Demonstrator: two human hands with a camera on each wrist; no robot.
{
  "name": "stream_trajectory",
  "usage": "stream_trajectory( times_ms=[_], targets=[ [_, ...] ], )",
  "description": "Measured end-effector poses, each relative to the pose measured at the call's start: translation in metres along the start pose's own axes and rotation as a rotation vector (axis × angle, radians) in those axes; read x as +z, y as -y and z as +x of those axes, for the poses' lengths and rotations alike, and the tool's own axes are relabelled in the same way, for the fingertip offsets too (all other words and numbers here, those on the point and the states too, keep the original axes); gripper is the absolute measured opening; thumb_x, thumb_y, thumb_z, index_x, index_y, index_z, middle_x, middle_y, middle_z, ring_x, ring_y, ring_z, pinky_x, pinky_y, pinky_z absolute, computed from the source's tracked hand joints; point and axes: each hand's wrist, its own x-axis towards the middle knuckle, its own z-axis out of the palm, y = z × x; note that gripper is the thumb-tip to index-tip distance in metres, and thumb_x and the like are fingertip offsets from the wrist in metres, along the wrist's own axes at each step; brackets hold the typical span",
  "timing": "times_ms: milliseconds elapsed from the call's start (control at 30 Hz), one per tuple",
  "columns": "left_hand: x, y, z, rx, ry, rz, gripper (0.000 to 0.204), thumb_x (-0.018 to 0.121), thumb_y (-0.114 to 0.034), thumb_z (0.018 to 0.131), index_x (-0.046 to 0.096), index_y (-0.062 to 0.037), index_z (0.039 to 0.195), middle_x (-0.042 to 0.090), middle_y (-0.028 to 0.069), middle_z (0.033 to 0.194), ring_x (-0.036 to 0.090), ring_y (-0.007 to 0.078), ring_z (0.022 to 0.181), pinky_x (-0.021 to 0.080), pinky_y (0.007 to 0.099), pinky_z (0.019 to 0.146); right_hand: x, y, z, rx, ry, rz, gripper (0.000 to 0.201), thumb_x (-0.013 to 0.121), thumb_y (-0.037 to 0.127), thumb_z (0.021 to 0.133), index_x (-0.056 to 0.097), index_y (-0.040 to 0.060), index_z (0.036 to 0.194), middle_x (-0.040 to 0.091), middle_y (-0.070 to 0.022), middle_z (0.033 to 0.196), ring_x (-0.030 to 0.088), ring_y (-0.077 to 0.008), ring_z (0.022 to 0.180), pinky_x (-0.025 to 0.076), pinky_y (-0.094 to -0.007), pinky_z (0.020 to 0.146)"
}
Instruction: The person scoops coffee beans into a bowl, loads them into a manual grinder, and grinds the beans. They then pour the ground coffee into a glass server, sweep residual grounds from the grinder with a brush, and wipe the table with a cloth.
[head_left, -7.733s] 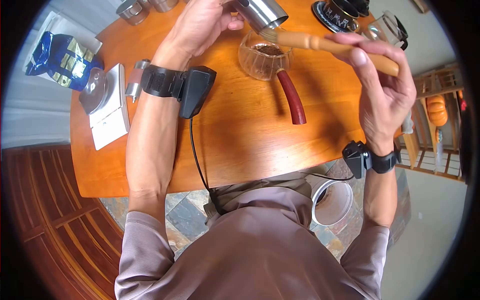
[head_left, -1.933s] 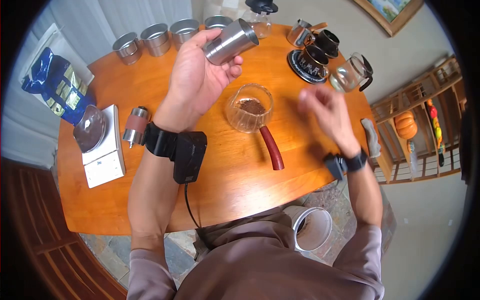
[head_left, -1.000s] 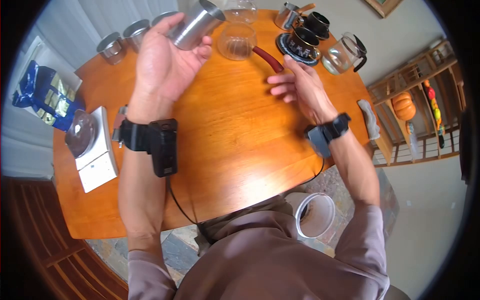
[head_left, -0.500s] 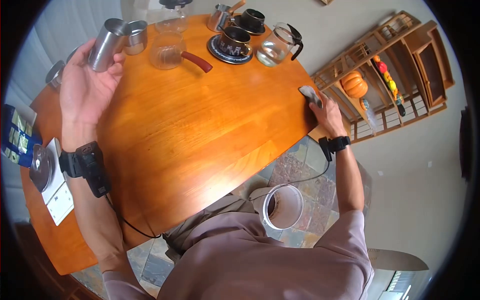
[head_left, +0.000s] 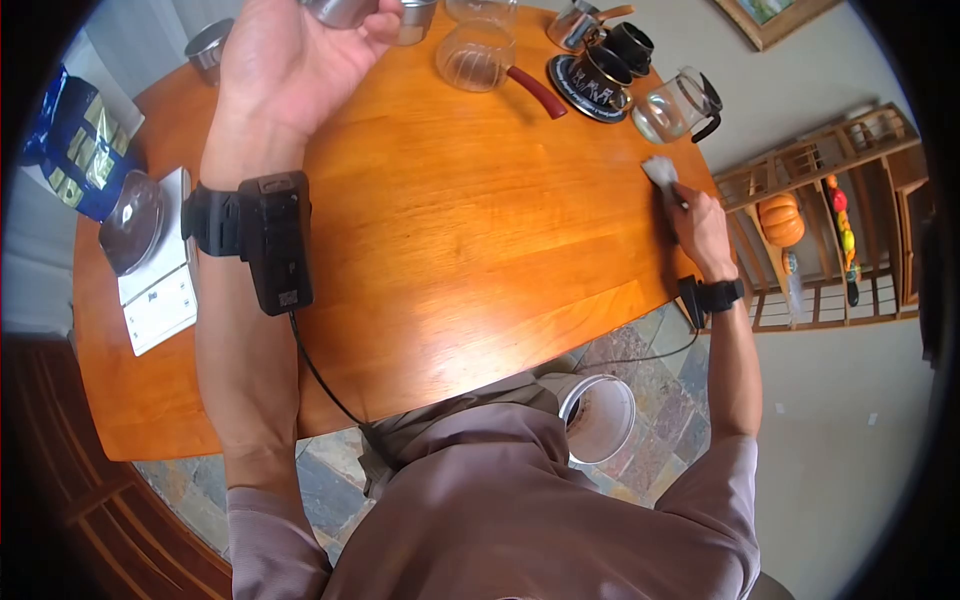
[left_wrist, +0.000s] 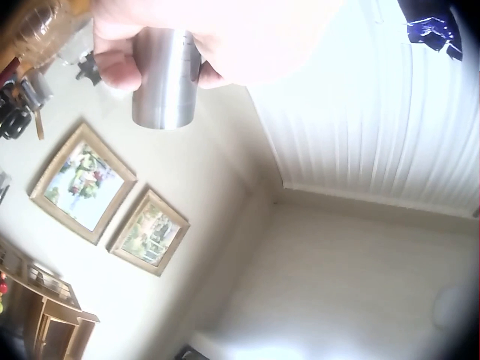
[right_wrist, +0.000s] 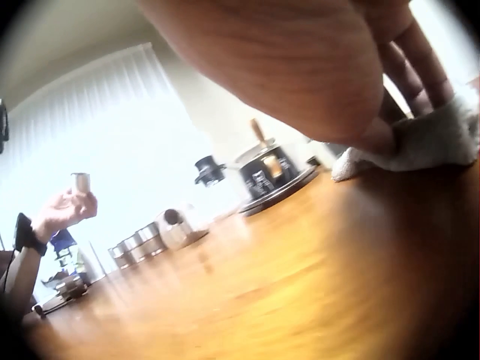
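Observation:
My left hand (head_left: 290,70), raised over the far left of the table, holds a plain steel cup (left_wrist: 166,86). Thumb and fingers wrap round its side in the left wrist view; the head view's top edge cuts it off. At the table's right edge my right hand (head_left: 703,230) grips a crumpled grey cloth (head_left: 660,172) lying on the wood. Its fingers curl over the cloth (right_wrist: 435,139) in the right wrist view. A ribbed glass pot (head_left: 476,60) with a red handle (head_left: 538,92) stands toward the back.
Behind are a black cup on a saucer (head_left: 598,88), a glass jug (head_left: 672,108) and a steel pitcher (head_left: 572,28). At left lie a white scale (head_left: 160,310) with a clear dish (head_left: 132,225) and a blue bag (head_left: 85,140). A white bucket (head_left: 600,415) stands on the floor.
The brush has left my right hand, which moved to the right edge and took hold of the cloth. The glass pot went toward the back. My left hand has kept the steel cup.

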Motion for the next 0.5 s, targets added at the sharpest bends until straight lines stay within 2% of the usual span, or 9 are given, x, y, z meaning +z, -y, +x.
stream_trajectory(
  times_ms=[67, 100, 167, 200, 233, 300, 400, 433, 500],
  targets=[
    [0.046, 0.009, -0.002, 0.145, -0.381, 0.04, 0.034, 0.034, -0.024, 0.108, 0.052, 0.0025, 0.118, 0.065, 0.0168, 0.102, 0.062, 0.0206, 0.071, 0.054, 0.0267, 0.056, -0.006, 0.041, 0.009, -0.115, 0.016, 0.09, 0.026, 0.062, 0.017, 0.094, 0.073, 0.0029, 0.113, 0.069, -0.0279, 0.089, 0.068, -0.046, 0.086, 0.054, -0.0524, 0.079],
    [0.042, 0.006, -0.003, 0.144, -0.392, 0.04, 0.034, 0.034, -0.024, 0.108, 0.052, 0.0025, 0.118, 0.065, 0.0168, 0.102, 0.062, 0.0206, 0.071, 0.054, 0.0267, 0.056, -0.006, 0.058, 0.011, -0.192, 0.014, 0.119, 0.024, 0.062, 0.015, 0.094, 0.073, 0.0027, 0.112, 0.069, -0.0281, 0.089, 0.068, -0.0448, 0.085, 0.054, -0.0518, 0.079],
    [0.03, -0.001, -0.002, 0.096, -0.241, 0.024, 0.033, 0.034, -0.023, 0.107, 0.046, 0.0031, 0.123, 0.061, 0.0194, 0.111, 0.061, 0.0223, 0.077, 0.055, 0.0283, 0.063, -0.005, 0.095, 0.012, -0.369, -0.018, 0.159, 0.022, 0.062, 0.009, 0.091, 0.071, 0.0002, 0.108, 0.069, -0.0271, 0.086, 0.068, -0.0444, 0.081, 0.054, -0.051, 0.075],
    [0.029, -0.002, -0.003, 0.097, -0.251, 0.025, 0.033, 0.034, -0.023, 0.107, 0.046, 0.0031, 0.123, 0.061, 0.0194, 0.111, 0.061, 0.0223, 0.077, 0.055, 0.0283, 0.063, -0.005, 0.111, 0.012, -0.466, -0.044, 0.172, 0.021, 0.061, 0.006, 0.09, 0.07, -0.0005, 0.107, 0.069, -0.0265, 0.085, 0.067, -0.0443, 0.08, 0.054, -0.0508, 0.073],
    [0.03, -0.003, -0.002, 0.121, -0.248, 0.031, 0.033, 0.034, -0.023, 0.108, 0.047, 0.0032, 0.123, 0.062, 0.0194, 0.11, 0.061, 0.022, 0.078, 0.054, 0.0282, 0.063, -0.006, 0.126, 0.013, -0.472, -0.036, 0.176, 0.021, 0.061, 0.006, 0.09, 0.07, -0.0005, 0.107, 0.069, -0.0265, 0.085, 0.067, -0.0443, 0.08, 0.054, -0.0508, 0.073],
    [0.033, -0.003, -0.002, 0.142, -0.258, 0.039, 0.033, 0.034, -0.023, 0.108, 0.047, 0.0033, 0.123, 0.062, 0.0194, 0.109, 0.06, 0.0217, 0.079, 0.054, 0.0281, 0.063, -0.007, 0.154, 0.013, -0.663, -0.083, 0.287, 0.021, 0.059, 0.003, 0.088, 0.068, -0.0007, 0.106, 0.067, -0.0252, 0.082, 0.066, -0.0441, 0.076, 0.053, -0.0511, 0.069],
    [0.033, -0.006, -0.003, 0.178, -0.32, 0.078, 0.034, 0.034, -0.023, 0.108, 0.046, 0.0041, 0.124, 0.06, 0.0195, 0.11, 0.059, 0.0214, 0.081, 0.053, 0.028, 0.063, 0.005, 0.19, 0.03, -0.78, -0.155, 0.392, 0.02, 0.058, 0.002, 0.087, 0.067, -0.0013, 0.104, 0.067, -0.0258, 0.082, 0.065, -0.0445, 0.074, 0.052, -0.0516, 0.068],
    [0.03, -0.008, -0.002, 0.169, -0.283, 0.067, 0.035, 0.034, -0.023, 0.108, 0.046, 0.0049, 0.125, 0.059, 0.0194, 0.109, 0.058, 0.0213, 0.082, 0.053, 0.028, 0.063, 0.011, 0.2, 0.04, -0.778, -0.146, 0.408, 0.02, 0.058, 0.002, 0.087, 0.067, -0.0013, 0.104, 0.067, -0.0258, 0.082, 0.065, -0.0445, 0.074, 0.052, -0.0516, 0.068],
    [0.025, -0.013, -0.001, 0.146, -0.259, 0.058, 0.035, 0.034, -0.023, 0.108, 0.045, 0.0057, 0.125, 0.058, 0.0194, 0.108, 0.057, 0.0211, 0.082, 0.053, 0.0279, 0.063, 0.017, 0.222, 0.057, -0.937, -0.254, 0.373, 0.015, 0.057, 0.003, 0.088, 0.068, -0.0009, 0.098, 0.067, -0.0264, 0.083, 0.067, -0.0434, 0.078, 0.053, -0.0512, 0.068]
  ],
)
